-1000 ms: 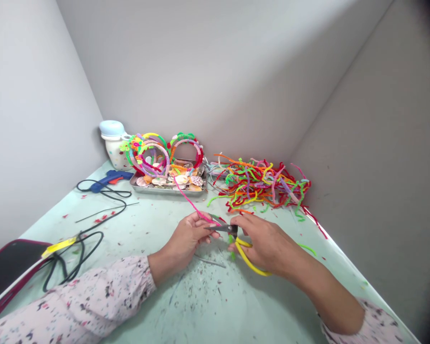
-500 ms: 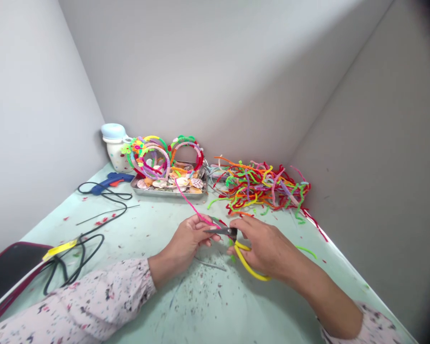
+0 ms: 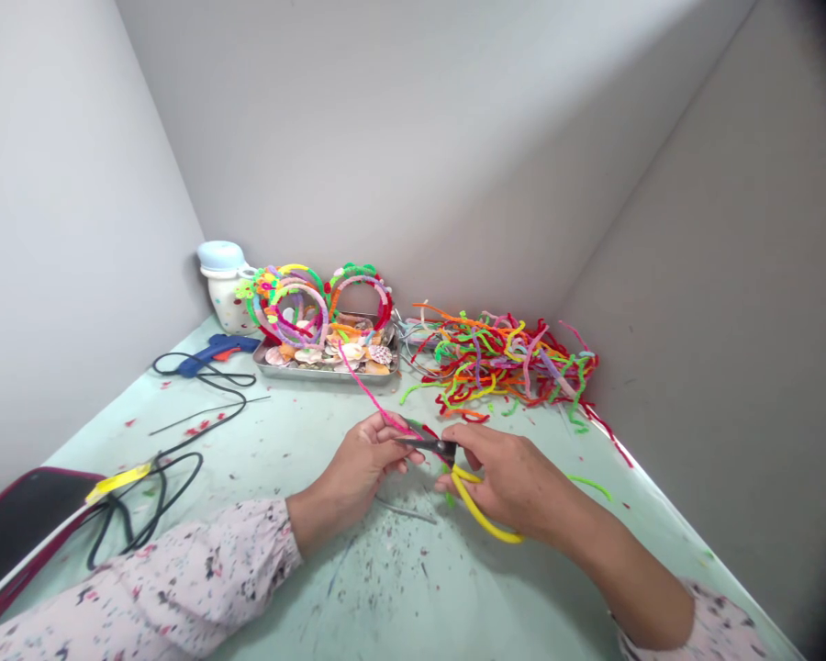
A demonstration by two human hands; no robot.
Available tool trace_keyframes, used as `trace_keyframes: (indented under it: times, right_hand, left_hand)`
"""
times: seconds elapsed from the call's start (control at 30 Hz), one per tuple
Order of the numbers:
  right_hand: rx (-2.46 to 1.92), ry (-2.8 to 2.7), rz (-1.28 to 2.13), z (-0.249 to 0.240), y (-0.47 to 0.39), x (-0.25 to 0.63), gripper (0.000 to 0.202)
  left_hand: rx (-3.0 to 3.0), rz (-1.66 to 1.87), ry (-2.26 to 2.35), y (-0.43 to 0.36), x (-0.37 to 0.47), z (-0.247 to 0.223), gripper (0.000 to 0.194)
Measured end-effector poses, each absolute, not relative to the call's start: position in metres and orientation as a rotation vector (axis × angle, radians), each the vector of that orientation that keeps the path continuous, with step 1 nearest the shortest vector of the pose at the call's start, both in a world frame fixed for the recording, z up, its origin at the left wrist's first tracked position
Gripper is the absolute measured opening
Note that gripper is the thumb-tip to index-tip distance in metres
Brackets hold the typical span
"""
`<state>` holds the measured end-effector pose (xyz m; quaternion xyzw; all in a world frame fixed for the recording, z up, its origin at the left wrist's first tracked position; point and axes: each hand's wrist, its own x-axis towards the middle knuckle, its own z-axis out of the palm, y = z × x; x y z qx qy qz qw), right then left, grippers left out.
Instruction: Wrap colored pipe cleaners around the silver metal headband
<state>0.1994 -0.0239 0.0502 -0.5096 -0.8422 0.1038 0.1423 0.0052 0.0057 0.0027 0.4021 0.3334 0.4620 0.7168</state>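
Observation:
My left hand pinches a pink pipe cleaner, whose free end sticks up toward the tray. A bit of red and green fuzzy stem shows near the fingertips, partly covered. My right hand is closed on scissors with yellow handles and dark blades. Those blades point left, right at the left fingertips and the end of the pink stem. On the table just below the hands lies a thin grey strand.
Behind, a metal tray of shells carries several fuzzy headbands. Right of it sits a tangled pile of pipe cleaners. Leftward are a white jar, a blue glue gun, a black cord and a dark tablet-like object.
Both hands stay almost where they were, with the scissors at the pink pipe cleaner. The scissor blades seem slightly wider apart; the whole view has shifted a little.

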Motion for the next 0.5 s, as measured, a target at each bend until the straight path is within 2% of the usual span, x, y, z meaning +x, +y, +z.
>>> trace_keyframes:
  times: [0.5]
  right_hand:
    - [-1.506, -2.344, 0.47, 0.0496, -0.0241, 0.1975, 0.029]
  left_hand:
    - [0.883, 1.032, 0.704, 0.0053, 0.0045, 0.0034, 0.021]
